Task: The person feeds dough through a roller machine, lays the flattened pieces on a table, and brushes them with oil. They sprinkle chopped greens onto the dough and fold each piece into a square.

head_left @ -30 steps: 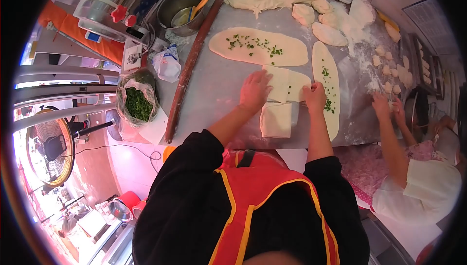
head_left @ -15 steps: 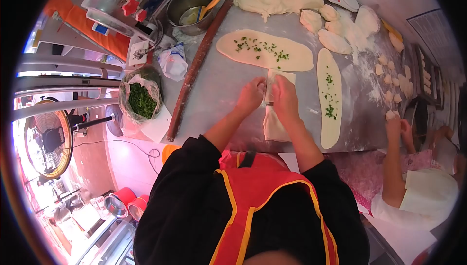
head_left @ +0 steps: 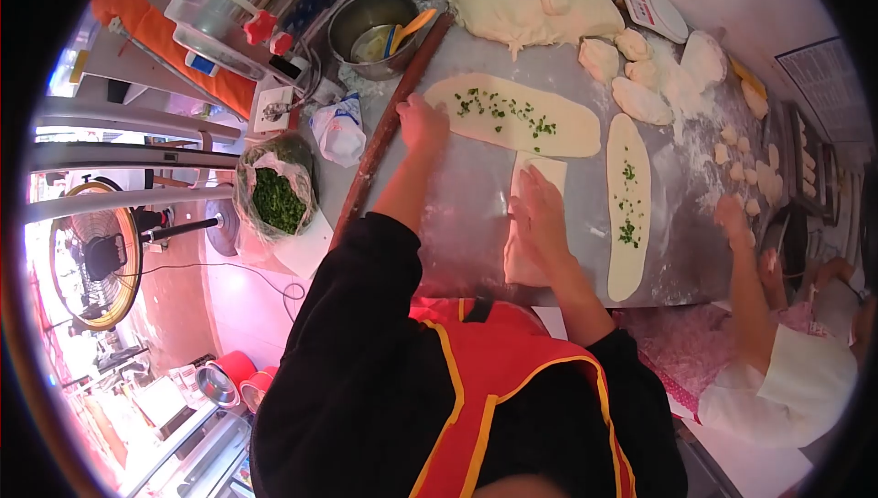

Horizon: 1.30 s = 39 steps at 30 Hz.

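Note:
My left hand [head_left: 423, 125] is beside the long wooden rolling pin [head_left: 373, 155], its fingertips overlapping the pin's edge in this view. The left end of an oblong dough sheet [head_left: 572, 128], strewn with chopped green herbs, lies right by that hand. I cannot tell whether the fingers grip anything. My right hand [head_left: 541, 219] lies open over a narrow folded strip of plain dough [head_left: 550, 171], with fingers stretched along it. To the right lies a second long dough strip [head_left: 626, 265], also sprinkled with chopped greens.
A large dough mass [head_left: 512, 4] and smaller lumps sit at the back near a white scale [head_left: 651, 9]. At left are a metal pot [head_left: 370, 27] and a bag of chopped greens [head_left: 279, 201]. Another person's hand [head_left: 734, 221] is by small dough pieces at right.
My left hand has left the folded strip and moved up and left to the rolling pin and dough sheet's end. My right hand has flattened over the strip. The view has shifted slightly.

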{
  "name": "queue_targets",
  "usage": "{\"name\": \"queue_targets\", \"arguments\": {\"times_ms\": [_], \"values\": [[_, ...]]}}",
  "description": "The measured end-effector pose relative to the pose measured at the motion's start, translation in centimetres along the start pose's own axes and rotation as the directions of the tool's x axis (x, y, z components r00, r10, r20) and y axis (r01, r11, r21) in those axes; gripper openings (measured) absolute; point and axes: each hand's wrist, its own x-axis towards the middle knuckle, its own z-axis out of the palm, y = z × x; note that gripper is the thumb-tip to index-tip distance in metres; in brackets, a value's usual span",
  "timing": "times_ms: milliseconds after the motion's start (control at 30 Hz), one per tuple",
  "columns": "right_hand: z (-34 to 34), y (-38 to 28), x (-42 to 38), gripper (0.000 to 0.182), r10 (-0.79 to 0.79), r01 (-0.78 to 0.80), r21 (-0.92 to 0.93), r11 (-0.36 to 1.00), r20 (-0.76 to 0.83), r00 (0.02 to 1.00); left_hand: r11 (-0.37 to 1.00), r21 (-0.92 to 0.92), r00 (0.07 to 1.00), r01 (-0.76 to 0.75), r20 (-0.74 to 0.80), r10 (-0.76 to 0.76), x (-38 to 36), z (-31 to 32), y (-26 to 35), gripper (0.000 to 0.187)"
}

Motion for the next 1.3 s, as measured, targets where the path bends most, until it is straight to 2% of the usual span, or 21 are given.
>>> {"name": "queue_targets", "arguments": {"times_ms": [33, 133, 233, 333, 433, 533, 633, 733, 833, 933, 1033, 1133, 1233, 1300], "values": [[-0.1, 0.0, 0.2, 0.046, 0.019, -0.017, 0.034, 0.999, -0.053, 0.998, 0.998, 0.057, 0.999, 0.024, 0.033, -0.026, -0.2, -0.3, 0.7, 0.041], [-1.1, 0.1, 0.8, 0.038, 0.005, -0.002, 0.023, 1.0, -0.136, 0.991, 0.988, 0.141, 0.997, -0.055, 0.063, 0.046, -0.3, -0.7, 1.3, 0.04], [-1.5, 0.6, 1.2, 0.036, 0.004, 0.001, 0.04, 0.999, -0.137, 0.991, 0.957, 0.241, 0.983, -0.16, -0.044, 0.176, -0.2, 0.8, 0.4, 0.027], [-1.7, 0.8, 1.4, 0.036, 0.015, -0.006, 0.069, 0.998, -0.139, 0.99, 0.991, 0.125, 0.998, -0.049, -0.041, 0.054, 0.4, -0.5, 1.7, 0.03], [-1.5, 1.0, 1.8, 0.037, 0.009, 0.005, 0.094, 0.996, -0.144, 0.99, 0.976, 0.179, 0.989, -0.124, 0.1, 0.107, 2.0, -1.0, 1.5, 0.024], [-1.6, 1.1, 2.4, 0.038, 0.013, 0.002, 0.12, 0.993, -0.121, 0.993, 0.991, 0.018, 0.976, -0.132, 0.175, 0.127, 2.1, -1.7, 3.0, 0.021], [-1.8, 0.7, 3.4, 0.038, 0.002, 0.017, 0.166, 0.986, -0.118, 0.993, 0.931, -0.268, 0.92, -0.249, 0.235, 0.314, 0.7, 0.2, 3.5, 0.024], [-1.5, 0.3, 4.9, 0.039, -0.007, 0.021, 0.211, 0.977, -0.064, 0.998, 0.903, -0.347, 0.856, -0.254, 0.354, 0.377, -0.9, 2.4, 4.7, 0.028], [-0.6, 0.8, 6.5, 0.043, -0.084, 0.083, 0.041, 0.996, 0.02, 0.996, 0.939, -0.335, 0.835, -0.081, 0.492, 0.247, -1.8, 2.3, 5.6, 0.027], [-0.2, 0.9, 8.9, 0.051, -0.217, 0.226, -0.141, 0.964, 0.081, 0.973, 0.862, -0.502, 0.79, 0.062, 0.553, 0.265, -0.7, 2.1, 4.5, 0.028], [2.1, 1.3, 10.4, 0.054, -0.259, 0.26, -0.235, 0.937, 0.035, 0.965, 0.883, -0.363, 0.784, -0.298, 0.434, 0.443, 0.1, 1.1, 4.5, 0.028], [3.0, 1.8, 10.4, 0.054, -0.226, 0.222, -0.359, 0.907, 0.03, 0.974, 0.848, -0.312, 0.815, -0.429, 0.271, 0.512, 0.8, 1.2, 3.7, 0.029], [2.5, 1.7, 10.5, 0.049, -0.155, 0.16, -0.4, 0.902, 0.046, 0.987, 0.973, -0.04, 0.94, -0.227, 0.254, 0.23, 1.6, 1.1, 3.3, 0.034], [1.7, 1.4, 10.8, 0.048, -0.104, 0.105, -0.282, 0.954, 0.019, 0.994, 0.966, 0.108, 0.925, -0.237, 0.329, 0.19, 1.6, 2.0, 2.9, 0.037]]}}
